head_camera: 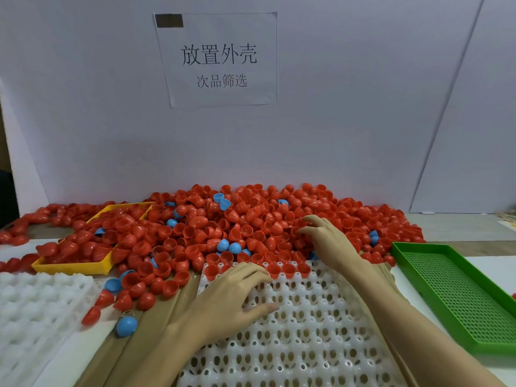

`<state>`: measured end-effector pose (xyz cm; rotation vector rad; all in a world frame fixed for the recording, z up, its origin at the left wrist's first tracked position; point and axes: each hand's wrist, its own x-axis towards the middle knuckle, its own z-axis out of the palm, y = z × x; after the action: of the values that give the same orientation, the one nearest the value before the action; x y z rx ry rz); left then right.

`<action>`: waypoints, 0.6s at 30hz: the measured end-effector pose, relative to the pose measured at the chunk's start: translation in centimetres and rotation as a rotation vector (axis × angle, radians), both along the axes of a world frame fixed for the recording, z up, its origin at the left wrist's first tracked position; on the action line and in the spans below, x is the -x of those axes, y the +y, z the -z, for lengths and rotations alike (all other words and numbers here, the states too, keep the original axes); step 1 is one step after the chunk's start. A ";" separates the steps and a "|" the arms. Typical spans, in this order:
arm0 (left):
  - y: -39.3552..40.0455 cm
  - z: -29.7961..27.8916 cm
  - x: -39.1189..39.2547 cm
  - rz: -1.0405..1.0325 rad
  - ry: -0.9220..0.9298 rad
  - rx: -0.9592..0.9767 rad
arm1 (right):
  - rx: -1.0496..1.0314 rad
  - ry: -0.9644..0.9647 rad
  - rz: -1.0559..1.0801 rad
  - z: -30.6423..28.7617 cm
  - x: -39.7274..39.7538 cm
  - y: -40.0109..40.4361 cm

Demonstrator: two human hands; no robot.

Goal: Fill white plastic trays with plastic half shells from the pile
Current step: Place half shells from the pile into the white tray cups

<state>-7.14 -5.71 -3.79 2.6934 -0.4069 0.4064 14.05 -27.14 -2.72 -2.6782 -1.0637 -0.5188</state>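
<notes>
Centrally, white tray [321, 325] sits nearest the viewer on a brown surface, its far edge butting straight into the pile [251, 219] of red and blue half shells; no gap there. Only the tray's far row carries red shells [287, 269], the remaining cups are bare. Left edge of tray borders a strip of brown surface with loose shells, incl. a blue shell [126, 325], then a second white tray [39, 303] at far left. Yellow tray [69, 268] lies left-rear, half buried under the pile. Green perforated tray [458, 291] lies right, close beside the white tray, a narrow lane between them taken by the right forearm. Pile backs against the white wall panel, which bears a paper sign [220, 60].

Left hand [234, 297]: palm down on the tray's far-left part, fingers loosely spread and lightly bent, fingertips touching the cups just short of the filled row; nothing gripped as far as visible.

Right hand [324, 238]: reached into the pile beyond the tray's far edge, fingers curled down among red shells; whether it actually grips one, cannot tell.
</notes>
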 end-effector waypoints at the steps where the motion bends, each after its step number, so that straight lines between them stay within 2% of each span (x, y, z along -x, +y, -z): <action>1: 0.0 0.0 0.0 -0.002 0.001 0.005 | 0.009 0.004 -0.009 0.1 0.0 -0.1; 6: -0.1 0.0 0.0 -0.010 -0.005 -0.014 | -0.044 0.138 -0.020 -0.2 -0.2 0.0; 12: -0.3 -0.9 0.4 -0.039 -0.062 -0.028 | -0.531 0.236 -0.047 -2.4 2.6 -0.6; 15: -0.6 -1.7 0.7 -0.103 -0.155 0.002 | -0.733 0.403 -0.136 -2.8 5.3 -1.3; 18: -1.1 -2.3 0.9 -0.141 -0.188 0.107 | -0.926 0.712 -0.251 -2.3 7.9 -1.8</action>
<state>-8.04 -6.78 -1.52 2.5971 -0.2396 0.7055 6.20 -28.96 -0.41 -1.6561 -0.6732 0.0330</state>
